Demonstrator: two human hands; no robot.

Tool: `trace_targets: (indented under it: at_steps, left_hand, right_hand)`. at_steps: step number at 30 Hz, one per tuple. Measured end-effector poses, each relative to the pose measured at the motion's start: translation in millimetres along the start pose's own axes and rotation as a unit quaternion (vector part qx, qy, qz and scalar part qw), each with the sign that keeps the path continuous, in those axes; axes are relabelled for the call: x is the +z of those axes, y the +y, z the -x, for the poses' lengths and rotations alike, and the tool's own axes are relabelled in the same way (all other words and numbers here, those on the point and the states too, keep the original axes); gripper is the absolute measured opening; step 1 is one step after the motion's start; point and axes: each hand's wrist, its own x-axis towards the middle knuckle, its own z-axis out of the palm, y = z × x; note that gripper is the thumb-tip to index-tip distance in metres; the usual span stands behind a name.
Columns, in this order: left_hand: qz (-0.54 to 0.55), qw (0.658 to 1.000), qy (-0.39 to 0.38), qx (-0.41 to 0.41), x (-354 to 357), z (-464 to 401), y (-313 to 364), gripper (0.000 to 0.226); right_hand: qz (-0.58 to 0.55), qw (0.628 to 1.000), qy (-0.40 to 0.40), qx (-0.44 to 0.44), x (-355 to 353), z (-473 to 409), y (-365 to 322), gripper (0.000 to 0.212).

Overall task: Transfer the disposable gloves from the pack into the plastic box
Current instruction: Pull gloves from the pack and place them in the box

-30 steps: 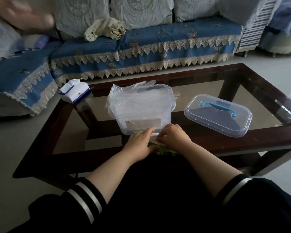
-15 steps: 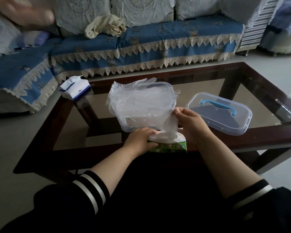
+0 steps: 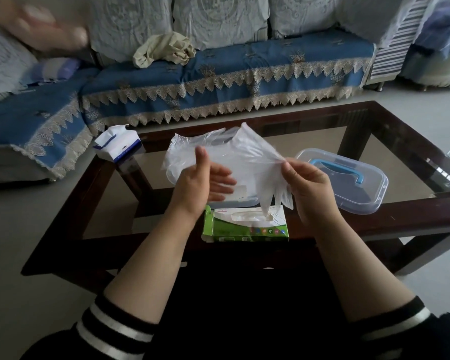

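A green and white glove pack (image 3: 246, 224) lies flat at the table's near edge, its slot facing up. My right hand (image 3: 309, 188) pinches a clear disposable glove (image 3: 268, 175) by its cuff; the glove's fingers hang down to the slot. My left hand (image 3: 200, 183) hovers above the pack with straight fingers and raised thumb, holding nothing. Behind my hands stands the clear plastic box (image 3: 247, 200), with several clear gloves (image 3: 192, 149) piled in it and spilling over its rim.
The box's clear lid (image 3: 348, 183) with a blue handle lies on the glass table (image 3: 390, 219) to the right. A blue and white carton (image 3: 117, 146) sits at the table's far left corner. Behind is a blue-covered sofa (image 3: 218, 81) with a crumpled cloth (image 3: 164, 49).
My right hand has pulled a glove up out of the pack and lifted it. My left hand has left the pack and risen, open, beside the glove.
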Motion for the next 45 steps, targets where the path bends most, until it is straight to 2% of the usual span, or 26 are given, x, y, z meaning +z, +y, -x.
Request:
trace_targets:
  at_steps: [2, 4, 6, 8, 10, 12, 15, 19, 24, 28, 30, 32, 37, 39, 40, 43, 44, 45]
  left_hand:
    - [0.057, 0.994, -0.072, -0.056, -3, -10, 22, 0.094]
    - [0.016, 0.992, -0.107, -0.066, -2, -22, 36, 0.087]
    - [-0.059, 0.992, -0.101, -0.035, 3, -32, 42, 0.057]
    - [-0.113, 0.990, -0.080, 0.016, 9, -41, 40, 0.022]
    - [-0.145, 0.984, -0.075, 0.076, 11, -47, 37, 0.011]
    - [-0.155, 0.976, -0.077, 0.134, 11, -50, 38, 0.015]
    - [-0.148, 0.967, -0.043, 0.202, 2, -60, 42, 0.021]
    - [-0.100, 0.976, 0.038, 0.191, -23, -84, 33, 0.035]
    - [-0.118, 0.980, 0.157, 0.042, -40, -109, 9, 0.049]
    - [-0.190, 0.963, 0.187, -0.031, -45, -119, -8, 0.062]
    - [-0.248, 0.950, 0.183, -0.054, -44, -119, -16, 0.068]
    - [-0.343, 0.919, 0.178, -0.074, -42, -116, -21, 0.071]
    - [-0.456, 0.870, 0.182, -0.048, -41, -108, -26, 0.075]
    - [-0.491, 0.848, 0.199, -0.015, -45, -105, -31, 0.071]
    - [-0.501, 0.834, 0.227, 0.029, -46, -102, -32, 0.067]
    - [-0.426, 0.804, 0.315, 0.271, -38, -88, -33, 0.034]
    - [-0.379, 0.803, 0.296, 0.353, -31, -77, -33, 0.023]
    - [-0.340, 0.807, 0.245, 0.416, -22, -63, -35, 0.021]
  right_hand:
    - [0.067, 0.996, -0.016, -0.060, 3, 1, 4, 0.013]
    - [0.176, 0.975, -0.025, -0.130, 3, 0, 13, 0.014]
    - [0.285, 0.942, -0.019, -0.175, 3, -1, 20, 0.015]
    - [0.342, 0.919, -0.013, -0.195, 3, -1, 22, 0.020]
    - [0.367, 0.909, -0.005, -0.197, 3, 1, 22, 0.045]
    - [0.375, 0.913, 0.021, -0.159, 3, 2, 19, 0.076]
    - [0.368, 0.920, 0.068, -0.119, 0, 2, 17, 0.092]
    - [0.362, 0.921, 0.082, -0.118, -1, -2, 19, 0.087]
    - [0.360, 0.926, 0.068, -0.086, 1, -5, 22, 0.086]
    - [0.395, 0.916, 0.043, -0.059, 3, -9, 27, 0.084]
    - [0.421, 0.906, 0.014, -0.034, 4, -10, 29, 0.079]
    - [0.430, 0.903, -0.009, -0.022, 6, -9, 30, 0.068]
    - [0.431, 0.901, -0.015, -0.041, 11, -6, 34, 0.043]
    - [0.458, 0.887, -0.011, -0.055, 14, -5, 35, 0.035]
    - [0.470, 0.880, -0.010, -0.061, 15, -4, 35, 0.032]
    - [0.515, 0.854, -0.041, -0.057, 13, -5, 36, 0.029]
    - [0.534, 0.842, -0.070, -0.043, 11, -7, 39, 0.029]
    - [0.552, 0.827, -0.107, -0.020, 8, -8, 42, 0.029]
